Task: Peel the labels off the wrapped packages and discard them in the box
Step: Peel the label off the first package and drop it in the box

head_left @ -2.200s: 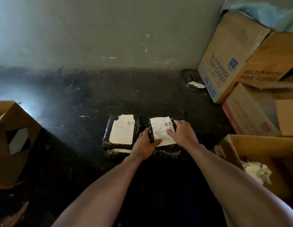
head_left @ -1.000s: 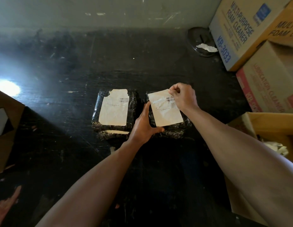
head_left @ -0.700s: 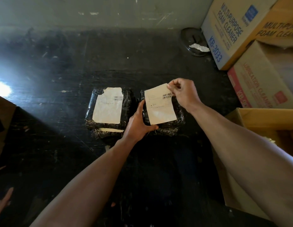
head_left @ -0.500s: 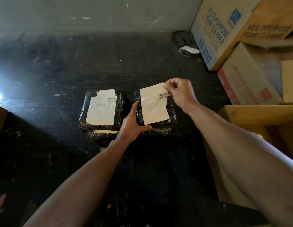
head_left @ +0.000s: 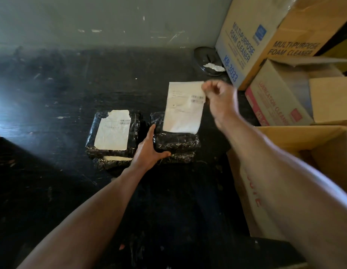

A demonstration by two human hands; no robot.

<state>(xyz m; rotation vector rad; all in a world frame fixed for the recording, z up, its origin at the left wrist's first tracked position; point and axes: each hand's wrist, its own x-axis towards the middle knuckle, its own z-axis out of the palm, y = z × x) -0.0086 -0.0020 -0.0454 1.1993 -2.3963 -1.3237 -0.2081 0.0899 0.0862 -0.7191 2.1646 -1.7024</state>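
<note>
Black plastic wraps both packages on our dark surface [head_left: 52, 84], lying side by side toward its back edge. Our left hand [head_left: 147, 150] presses on the near left corner of the right package [head_left: 176, 144], thumb across its front edge, fingers spread. Our right hand [head_left: 220, 101], blurred, pinches the top right corner of the peeled label [head_left: 183, 107], lifted above that package; we cannot tell whether its lower edge touches the wrap. The left package [head_left: 112, 136] keeps its torn label [head_left: 113, 131]. An open cardboard box [head_left: 297, 136] stands at the right edge.
</note>
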